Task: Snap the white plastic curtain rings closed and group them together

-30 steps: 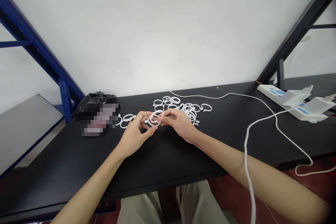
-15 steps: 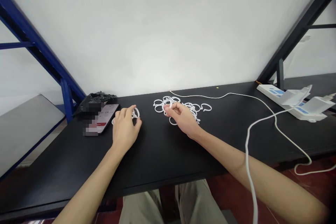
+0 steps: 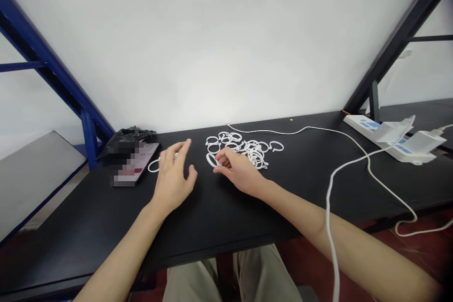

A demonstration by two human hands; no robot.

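Note:
A pile of several white plastic rings (image 3: 247, 147) lies on the black table (image 3: 219, 207). My right hand (image 3: 236, 170) is at the pile's near left edge, its fingers pinched on one white ring (image 3: 212, 160). My left hand (image 3: 173, 174) hovers open with fingers spread, just right of a small group of rings (image 3: 155, 165) lying apart from the pile. It holds nothing.
A phone (image 3: 132, 167) lies left of the rings, with a crumpled black bag (image 3: 129, 134) behind it. A white cable (image 3: 332, 188) crosses the table to a power strip (image 3: 389, 137) at the right. A blue frame (image 3: 85, 132) stands at the left.
Both hands held one ring together a second ago. The left hand carried it left, set it by the small group and has opened. The right hand reached into the pile and drew out another ring.

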